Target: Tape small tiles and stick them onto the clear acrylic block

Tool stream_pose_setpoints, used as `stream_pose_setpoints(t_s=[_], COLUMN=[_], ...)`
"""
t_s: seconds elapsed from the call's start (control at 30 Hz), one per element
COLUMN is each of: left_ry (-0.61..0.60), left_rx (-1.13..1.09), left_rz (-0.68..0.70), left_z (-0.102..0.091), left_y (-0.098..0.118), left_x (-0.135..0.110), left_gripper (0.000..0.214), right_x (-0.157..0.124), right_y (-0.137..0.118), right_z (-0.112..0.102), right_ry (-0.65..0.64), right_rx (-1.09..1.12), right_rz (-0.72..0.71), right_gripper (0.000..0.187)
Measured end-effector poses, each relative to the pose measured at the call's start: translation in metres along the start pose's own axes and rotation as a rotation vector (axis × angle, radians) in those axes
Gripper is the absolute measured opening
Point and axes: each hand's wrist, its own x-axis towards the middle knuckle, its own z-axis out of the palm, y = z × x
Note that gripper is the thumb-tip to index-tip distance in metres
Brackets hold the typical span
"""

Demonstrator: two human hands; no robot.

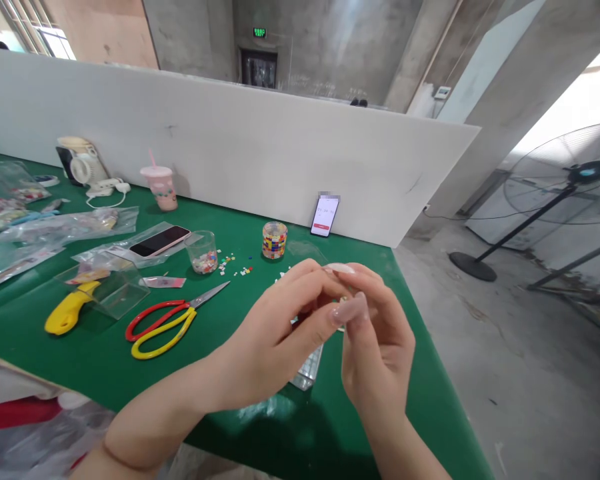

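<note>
Brace left hand (283,327) against right hand (383,340), thumbs together; whether either grip clamps the half-hidden piece (344,302) is unclear.

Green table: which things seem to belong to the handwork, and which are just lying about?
Likely in use:
- left hand, right hand
- loose coloured pieces
- clear cup of pieces

Probably just lying about:
- pink tumbler
- flat phone
- floor fan
</note>
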Motion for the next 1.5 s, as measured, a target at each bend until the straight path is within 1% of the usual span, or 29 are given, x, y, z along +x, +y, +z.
stream_pose_setpoints(t_s=[0.07, 0.1, 0.13, 0.17, 0.23, 0.27, 0.3, 0.33, 0.43, 0.53, 0.6, 0.67, 0.73, 0.8, 0.87, 0.93, 1.03, 1.13, 1.23, 1.3, 1.37, 1.5], left_ry=[-0.018, -0.006, 0.017, 0.034, 0.044, 0.046, 0.053, 0.068, 0.129, 0.155, 0.153, 0.159, 0.192, 0.228, 0.229, 0.227, 0.179, 0.098, 0.117, 0.140, 0.135, 0.041], left_rx=[0.161, 0.250, 0.330, 0.399, 0.490, 0.518, 0.540, 0.564, 0.626, 0.665, 0.690, 0.688, 0.648, 0.595, 0.557, 0.533, 0.473, 0.424, 0.463, 0.500, 0.485, 0.322], left_rz=[0.070, 0.119, 0.174, 0.229, 0.337, 0.376, 0.403, 0.414, 0.425, 0.466, 0.486, 0.510, 0.546, 0.576, 0.599, 0.600, 0.567, 0.548, 0.508, 0.467, 0.447, 0.370], left_z=[-0.004, -0.005, -0.007, -0.008, -0.011, -0.013, -0.014, -0.015, -0.016, -0.014, -0.013, -0.011, -0.010, -0.009, -0.010, -0.011, -0.014, -0.016, -0.016, -0.016, -0.017, -0.020], left_y=[0.000, -0.001, -0.002, -0.003, -0.004, -0.003, -0.003, -0.002, 0.001, 0.000, -0.003, -0.006, -0.009, -0.010, -0.010, -0.009, -0.009, -0.009, -0.007, -0.005, -0.002, 0.001], left_x=[-0.001, -0.002, -0.003, -0.003, -0.002, -0.002, -0.001, 0.000, 0.003, 0.002, 0.001, 0.002, 0.003, 0.005, 0.007, 0.008, 0.008, 0.006, 0.002, -0.001, -0.003, -0.001], left_gripper=[0.014, 0.012, 0.011, 0.011, 0.012, 0.012, 0.013, 0.013, 0.016, 0.014, 0.011, 0.010, 0.010, 0.009, 0.009, 0.010, 0.013, 0.018, 0.017, 0.018, 0.019, 0.020], right_x=[-0.001, -0.001, 0.000, 0.001, 0.003, 0.004, 0.005, 0.005, 0.004, -0.002, -0.007, -0.012, -0.016, -0.019, -0.018, -0.013, -0.004, 0.002, 0.004, 0.004, 0.005, 0.006], right_y=[0.001, 0.001, 0.000, -0.002, -0.008, -0.011, -0.014, -0.017, -0.022, -0.024, -0.025, -0.024, -0.021, -0.018, -0.015, -0.014, -0.020, -0.026, -0.031, -0.032, -0.031, -0.029], right_z=[0.001, 0.000, -0.002, -0.005, -0.012, -0.016, -0.018, -0.020, -0.023, -0.025, -0.027, -0.030, -0.032, -0.035, -0.036, -0.034, -0.027, -0.019, -0.014, -0.014, -0.016, -0.021], right_ry=[0.087, 0.117, 0.110, 0.066, -0.112, -0.192, -0.240, -0.257, -0.238, -0.188, -0.146, -0.138, -0.126, -0.106, -0.114, -0.170, -0.244, -0.246, -0.227, -0.227, -0.259, -0.371], right_rx=[-0.058, -0.073, -0.087, -0.102, -0.133, -0.130, -0.120, -0.108, -0.069, -0.055, -0.089, -0.117, -0.091, -0.010, 0.084, 0.150, 0.194, 0.251, 0.308, 0.341, 0.371, 0.399], right_rz=[-0.057, -0.062, -0.039, 0.013, 0.165, 0.230, 0.267, 0.283, 0.269, 0.264, 0.268, 0.284, 0.293, 0.281, 0.270, 0.283, 0.326, 0.343, 0.384, 0.447, 0.505, 0.581], right_gripper=[0.019, 0.013, 0.013, 0.025, 0.051, 0.056, 0.057, 0.055, 0.045, 0.035, 0.028, 0.026, 0.027, 0.029, 0.030, 0.030, 0.034, 0.027, 0.019, 0.014, 0.012, 0.014])
